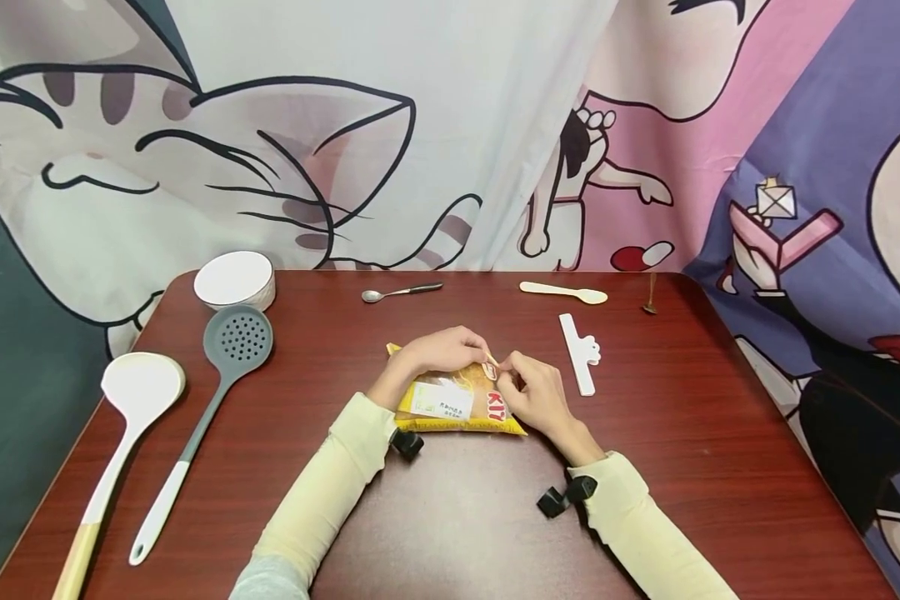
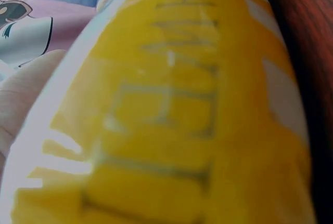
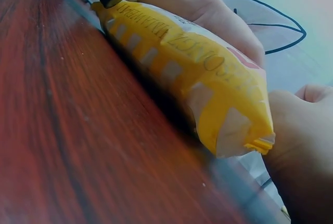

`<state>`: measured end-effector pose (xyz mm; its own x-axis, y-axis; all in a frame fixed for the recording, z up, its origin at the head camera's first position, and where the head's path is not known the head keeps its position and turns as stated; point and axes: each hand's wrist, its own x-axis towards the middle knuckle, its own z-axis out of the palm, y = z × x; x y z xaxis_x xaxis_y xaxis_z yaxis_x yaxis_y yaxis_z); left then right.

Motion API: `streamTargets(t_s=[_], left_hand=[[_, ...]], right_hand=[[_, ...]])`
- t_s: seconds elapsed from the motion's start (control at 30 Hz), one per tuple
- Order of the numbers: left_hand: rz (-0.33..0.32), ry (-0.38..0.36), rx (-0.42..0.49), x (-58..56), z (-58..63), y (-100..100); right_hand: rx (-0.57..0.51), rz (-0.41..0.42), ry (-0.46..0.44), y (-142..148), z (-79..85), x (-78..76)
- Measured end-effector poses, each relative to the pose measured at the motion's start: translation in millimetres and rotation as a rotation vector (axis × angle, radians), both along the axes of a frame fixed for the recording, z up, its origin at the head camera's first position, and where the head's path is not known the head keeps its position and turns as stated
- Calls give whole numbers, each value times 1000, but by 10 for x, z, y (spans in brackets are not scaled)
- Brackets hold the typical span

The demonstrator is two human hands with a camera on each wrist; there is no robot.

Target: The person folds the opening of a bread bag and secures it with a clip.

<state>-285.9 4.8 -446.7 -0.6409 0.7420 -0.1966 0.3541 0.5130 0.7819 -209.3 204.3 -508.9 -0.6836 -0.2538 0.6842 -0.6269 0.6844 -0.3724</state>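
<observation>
From my side, the bag (image 1: pixel 457 406) is near the middle of the table (image 1: pixel 690 425), well apart from the far, left and right edges. Both grips are narrow on it: the left grip (image 1: pixel 444 350) reaches over its far side and holds the film near the far right corner, and the right grip (image 1: pixel 532 385) pinches the edge just beside those fingertips. Whether the bag's underside lies fully flat I can't tell.

To my right, the clip (image 1: pixel 579 358) is the nearest thing to the right grip, not touching it. Beyond, near the far edge, I see the metal spoon (image 1: pixel 401 292), the pale spoon (image 1: pixel 562 292) and a small brass piece (image 1: pixel 649 308). On the left, well apart from the left sleeve (image 1: pixel 322 492), the skimmer (image 1: pixel 237 340) and ladle (image 1: pixel 144 385) run lengthwise; the bowl (image 1: pixel 236 282) sits at the far left corner.

The surface is reddish-brown wood grain, shiny toward me. A cartoon cloth (image 1: pixel 457 125) hangs behind the far edge, a cat on its left part.
</observation>
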Motion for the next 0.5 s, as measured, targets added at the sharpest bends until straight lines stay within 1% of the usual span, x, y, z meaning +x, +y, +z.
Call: streamTargets(t_s=[0.1, 0.27, 0.33, 0.4, 0.5], left_hand=[[22, -2, -9, 20, 21, 17], [45, -6, -36, 33, 23, 26], [37, 1, -38, 30, 15, 26], [29, -6, -28, 30, 17, 26], [-1, -31, -13, 30, 13, 30]], right_hand=[[2, -11, -13, 0, 2, 8], [28, -4, -2, 0, -3, 0], [32, 3, 3, 3, -1, -2], [33, 8, -1, 8, -1, -5], [28, 13, -41, 19, 3, 2]])
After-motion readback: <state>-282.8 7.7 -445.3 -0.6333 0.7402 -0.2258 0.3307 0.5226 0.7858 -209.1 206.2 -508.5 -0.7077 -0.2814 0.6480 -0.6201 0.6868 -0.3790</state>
